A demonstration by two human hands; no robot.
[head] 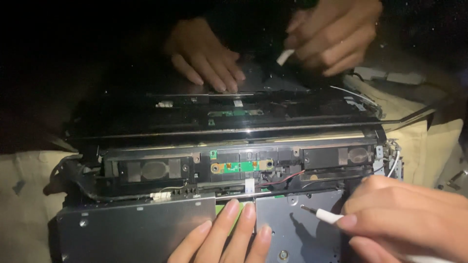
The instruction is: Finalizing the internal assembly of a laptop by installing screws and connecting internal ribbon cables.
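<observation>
Opened laptop chassis (pixel 243 160) is lying on a cloth-covered surface (pixel 29 195), dark glossy lid panel (pixel 195 112) reflecting the hands at the top of the frame. Left hand (pixel 224 236) is resting flat on the metal shield plates (pixel 136 229), fingers apart and extended, gripping nothing, just steadying the base. Right hand (pixel 404 216) is pinching a small screwdriver (pixel 319 213) with a white handle, fingers closed tight around it, metal tip pointing left and hovering just above the right-hand plate. Exposed in the middle strip: a green circuit board (pixel 239 166), a speaker module (pixel 151 169) on the left, another on the right, thin red and white wires (pixel 287 178) running between them. Judgement on handling: chassis is stiff and fairly heavy, staying put under a flat palm; the plates are slick, so pressing down is beating gripping. Board and wires are looking fragile, best kept clear of the tip. Screwdriver is light and thin, so holding it near the front of the handle is giving the most control. Lighting is dim, and I cannot tell whether a screw is sitting under the tip.
</observation>
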